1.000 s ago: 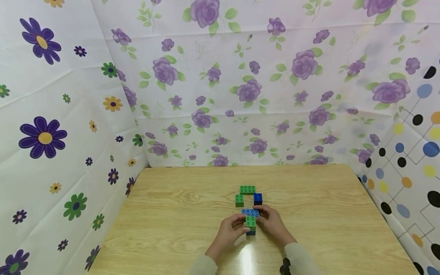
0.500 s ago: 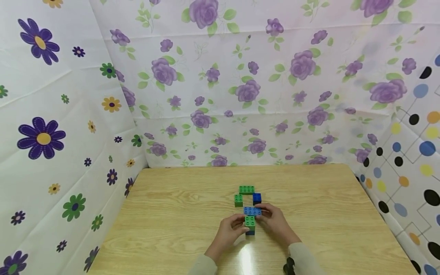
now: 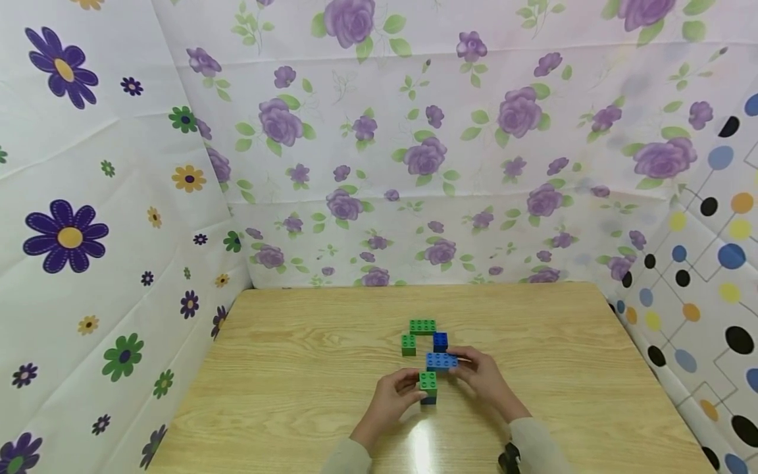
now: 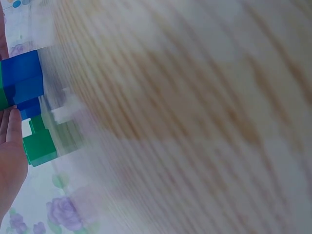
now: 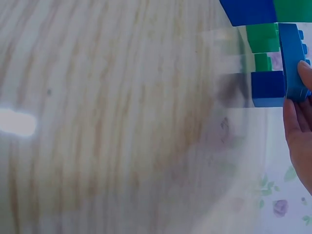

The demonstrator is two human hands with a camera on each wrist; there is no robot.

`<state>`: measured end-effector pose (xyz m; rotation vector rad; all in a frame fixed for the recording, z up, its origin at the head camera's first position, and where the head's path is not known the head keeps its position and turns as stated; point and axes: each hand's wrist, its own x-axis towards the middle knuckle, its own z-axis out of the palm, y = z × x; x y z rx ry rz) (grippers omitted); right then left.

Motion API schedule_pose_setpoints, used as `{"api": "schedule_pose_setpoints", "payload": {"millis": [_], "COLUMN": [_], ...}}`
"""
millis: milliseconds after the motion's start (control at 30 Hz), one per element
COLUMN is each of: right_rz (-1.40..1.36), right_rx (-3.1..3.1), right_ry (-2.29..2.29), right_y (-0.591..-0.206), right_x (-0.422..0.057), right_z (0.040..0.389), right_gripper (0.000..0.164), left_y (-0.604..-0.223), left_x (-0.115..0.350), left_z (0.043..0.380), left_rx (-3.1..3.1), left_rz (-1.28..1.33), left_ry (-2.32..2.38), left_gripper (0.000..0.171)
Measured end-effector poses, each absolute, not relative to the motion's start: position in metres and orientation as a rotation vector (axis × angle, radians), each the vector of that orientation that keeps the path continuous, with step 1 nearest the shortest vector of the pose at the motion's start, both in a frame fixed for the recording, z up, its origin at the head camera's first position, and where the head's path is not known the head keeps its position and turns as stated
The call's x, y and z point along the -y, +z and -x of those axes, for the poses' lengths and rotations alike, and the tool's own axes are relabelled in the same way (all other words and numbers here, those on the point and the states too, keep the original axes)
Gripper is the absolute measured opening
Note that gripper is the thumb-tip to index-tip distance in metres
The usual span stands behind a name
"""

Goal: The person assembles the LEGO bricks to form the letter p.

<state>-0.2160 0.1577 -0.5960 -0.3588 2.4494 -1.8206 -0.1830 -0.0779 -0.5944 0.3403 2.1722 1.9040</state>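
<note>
My left hand [image 3: 387, 398] grips a small green brick [image 3: 428, 382], thumb in front and fingers behind. That brick stands on a dark blue brick [image 3: 429, 399], also seen in the left wrist view as a blue brick [image 4: 22, 75]. The right hand [image 3: 485, 378] pinches a longer light blue brick [image 3: 441, 361] by its right end. In the right wrist view the light blue brick [image 5: 292, 63] is raised to the level of the tops of the lower bricks, studs facing up, between thumb and fingers. It lies just behind the green brick in the head view.
Behind the hands are a small green brick [image 3: 408, 345], a dark blue brick [image 3: 440, 342] and a longer green brick [image 3: 423, 326] at the back. All are on a wooden table [image 3: 296, 368]. Patterned cloths [image 3: 367, 164] hang round its back and sides.
My right hand has moved the light blue brick to the right and slightly back, from partly behind the green brick. The left hand keeps its grip on the green brick, nearly still.
</note>
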Motion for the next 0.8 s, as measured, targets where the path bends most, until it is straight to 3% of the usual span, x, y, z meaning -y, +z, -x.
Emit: {"api": "schedule_pose_setpoints", "payload": {"millis": [500, 800], "right_rz": [0.61, 0.617], "right_rx": [-2.429, -2.377], "right_ry": [-1.87, -1.845], "right_y": [-0.577, -0.565], "right_x": [-0.173, -0.17], "right_z": [0.208, 0.199], "right_gripper": [0.036, 0.04], "left_y": [-0.594, -0.594], "left_x": [0.078, 0.078], "left_z": [0.183, 0.183], "left_rx": [-2.167, -2.157], "left_rz": [-0.343, -0.326], "left_ry": [1.917, 1.919], "left_gripper": [0.039, 0.039]}}
